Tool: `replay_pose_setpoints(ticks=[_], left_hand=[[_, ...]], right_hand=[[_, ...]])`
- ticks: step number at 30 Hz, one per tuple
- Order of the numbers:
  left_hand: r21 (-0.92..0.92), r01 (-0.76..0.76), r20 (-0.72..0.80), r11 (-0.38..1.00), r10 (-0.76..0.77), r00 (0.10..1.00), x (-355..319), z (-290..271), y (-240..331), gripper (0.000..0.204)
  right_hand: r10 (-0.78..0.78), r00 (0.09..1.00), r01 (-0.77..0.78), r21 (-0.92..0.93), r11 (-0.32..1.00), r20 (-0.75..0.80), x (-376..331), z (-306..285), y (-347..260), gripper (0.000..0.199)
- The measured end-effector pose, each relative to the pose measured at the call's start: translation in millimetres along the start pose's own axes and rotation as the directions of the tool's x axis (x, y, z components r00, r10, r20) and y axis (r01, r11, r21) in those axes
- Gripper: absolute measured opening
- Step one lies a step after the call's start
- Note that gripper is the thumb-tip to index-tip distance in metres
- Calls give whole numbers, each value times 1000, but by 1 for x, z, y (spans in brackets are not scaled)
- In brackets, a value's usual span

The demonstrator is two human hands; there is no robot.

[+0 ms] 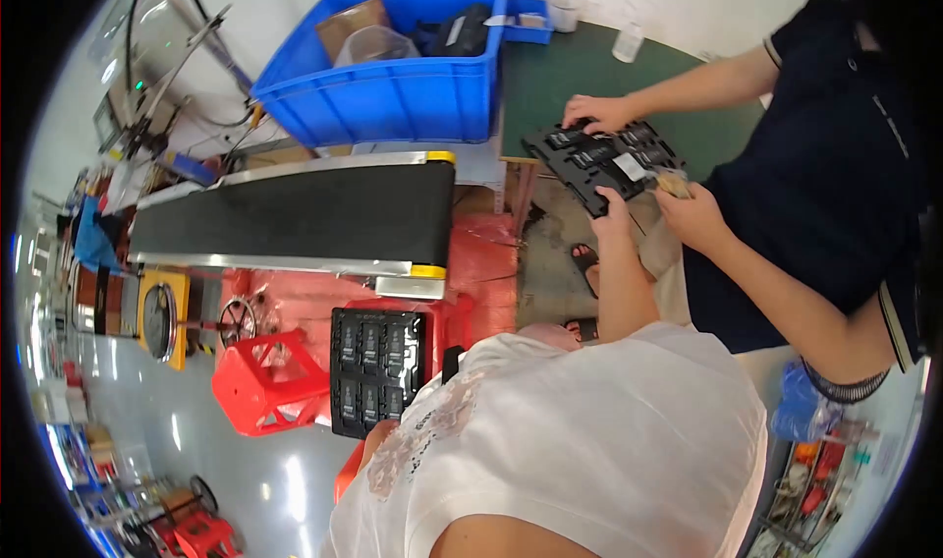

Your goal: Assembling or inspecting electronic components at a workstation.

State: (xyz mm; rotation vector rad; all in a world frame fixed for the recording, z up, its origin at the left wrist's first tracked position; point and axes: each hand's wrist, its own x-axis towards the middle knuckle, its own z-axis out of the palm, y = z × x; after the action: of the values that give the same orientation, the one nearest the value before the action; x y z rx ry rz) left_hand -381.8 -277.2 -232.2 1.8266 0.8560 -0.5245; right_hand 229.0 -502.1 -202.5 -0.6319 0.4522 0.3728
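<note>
My right hand (611, 210) grips the near edge of a black plastic tray (596, 193), its thumb on top. Small black packs and a white label lie in that tray. A co-worker in a dark shirt rests one hand (601, 114) on its far side; the co-worker's other hand (692, 216) is beside the right edge, with something small and tan in the fingers. My left hand (377, 438), partly covered by my white sleeve, is closed at the lower edge of a second black tray (420, 362) with rows of black packs. Its fingertips are hidden.
A black conveyor belt (305, 212) runs across the left, with a large blue bin (383, 101) behind it. The green table (550, 77) bears a bottle (628, 42) and a small blue box (528, 29). Red stools (257, 386) stand left of the second tray.
</note>
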Motion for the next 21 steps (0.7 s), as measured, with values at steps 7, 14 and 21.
replay_pose_setpoints(ticks=[7,14,21], left_hand=[[-227,-80,-233,971,26,972,6,0,9,39],[-50,-47,-213,998,35,976,-5,-20,149,35],[-166,-398,-344,902,325,881,14,-31,235,30]], right_hand=[[29,993,-19,-82,996,114,-54,-1,-17,35],[72,990,-54,-139,989,124,-63,-8,-24,37],[191,968,-171,-131,977,160,-100,-4,-37,29]])
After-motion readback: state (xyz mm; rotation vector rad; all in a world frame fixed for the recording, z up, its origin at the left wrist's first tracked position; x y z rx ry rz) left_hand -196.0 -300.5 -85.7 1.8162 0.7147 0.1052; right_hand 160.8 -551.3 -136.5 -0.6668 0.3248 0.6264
